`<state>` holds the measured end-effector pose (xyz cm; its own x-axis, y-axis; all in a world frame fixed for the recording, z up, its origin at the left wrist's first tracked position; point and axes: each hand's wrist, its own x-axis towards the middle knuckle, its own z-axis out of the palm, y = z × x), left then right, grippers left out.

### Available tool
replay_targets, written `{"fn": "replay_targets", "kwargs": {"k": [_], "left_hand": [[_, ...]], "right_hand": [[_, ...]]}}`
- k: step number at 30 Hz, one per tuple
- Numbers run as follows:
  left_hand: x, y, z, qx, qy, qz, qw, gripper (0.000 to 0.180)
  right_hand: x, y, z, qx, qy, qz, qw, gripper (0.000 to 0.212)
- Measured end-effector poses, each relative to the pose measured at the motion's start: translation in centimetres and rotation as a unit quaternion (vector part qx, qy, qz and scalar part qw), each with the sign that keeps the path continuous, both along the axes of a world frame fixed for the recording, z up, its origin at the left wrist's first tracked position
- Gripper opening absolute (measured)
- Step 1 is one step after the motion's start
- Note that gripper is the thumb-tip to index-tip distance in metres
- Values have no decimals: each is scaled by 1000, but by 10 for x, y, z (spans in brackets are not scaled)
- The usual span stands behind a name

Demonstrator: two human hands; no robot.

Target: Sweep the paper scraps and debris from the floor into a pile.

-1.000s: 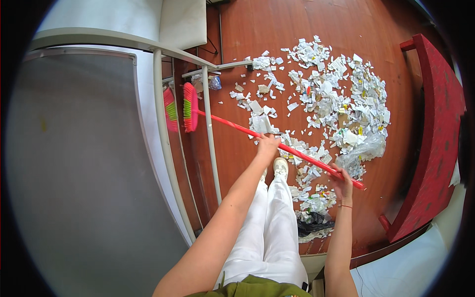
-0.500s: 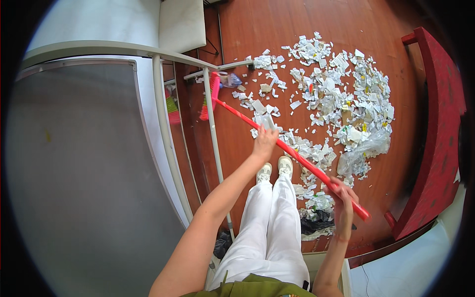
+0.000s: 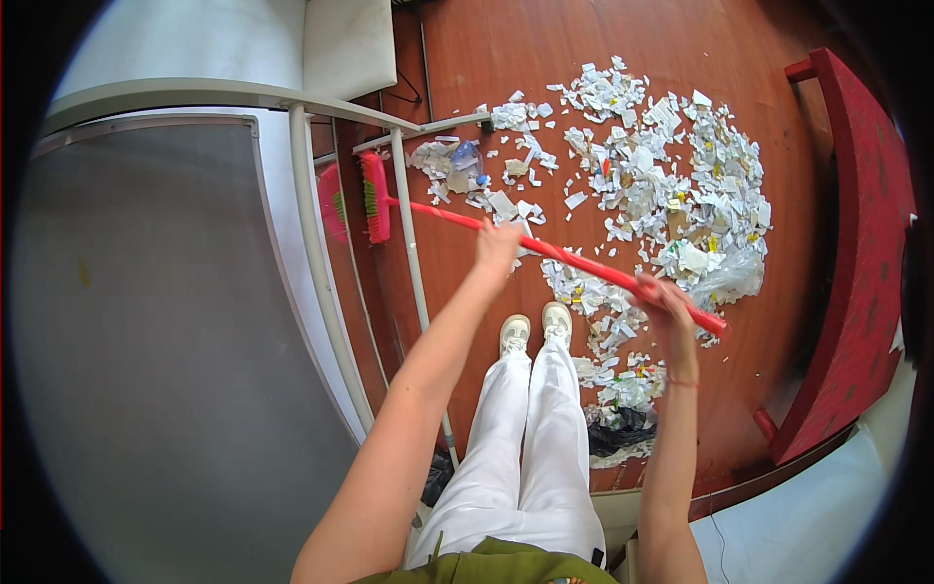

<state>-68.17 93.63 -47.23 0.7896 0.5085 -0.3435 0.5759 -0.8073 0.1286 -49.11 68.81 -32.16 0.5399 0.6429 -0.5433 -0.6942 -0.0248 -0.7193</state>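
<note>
Both my hands grip the red handle of a broom. My left hand is wrapped round the shaft near its middle. Closer to the handle's free end, my right hand closes round it. The pink broom head, with green and pink bristles, is at the left beyond a metal leg of the frame, beside a reflective panel. Torn paper scraps lie in a wide heap on the brown wooden floor. Just right of the broom head, a smaller cluster holds a bluish plastic piece.
A whiteboard-like grey panel in a metal frame stands at my left. A red bench stands at the right. A pale chair is at the far left. Clear plastic and a black bag lie among the scraps.
The broom head has moved left, away from the bluish plastic, toward the reflective panel. Both hands have moved with the handle, my right hand farther from me; the handle now lies flatter across the view.
</note>
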Motion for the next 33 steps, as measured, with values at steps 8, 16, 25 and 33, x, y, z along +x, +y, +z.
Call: {"fn": "replay_targets", "kwargs": {"k": [8, 16, 25, 33], "left_hand": [[-9, 42, -12, -13, -12, 19, 1000, 14], [-5, 3, 46, -60, 39, -33, 997, 18], [4, 35, -3, -9, -12, 50, 999, 13], [-7, -44, 13, -18, -27, 7, 999, 13]], "right_hand": [[-27, 47, 31, -25, -18, -36, 999, 24], [-38, 0, 88, -74, -56, -20, 995, 26], [-32, 65, 44, 38, -8, -46, 998, 25], [-106, -20, 106, -25, -7, -123, 992, 24]]}}
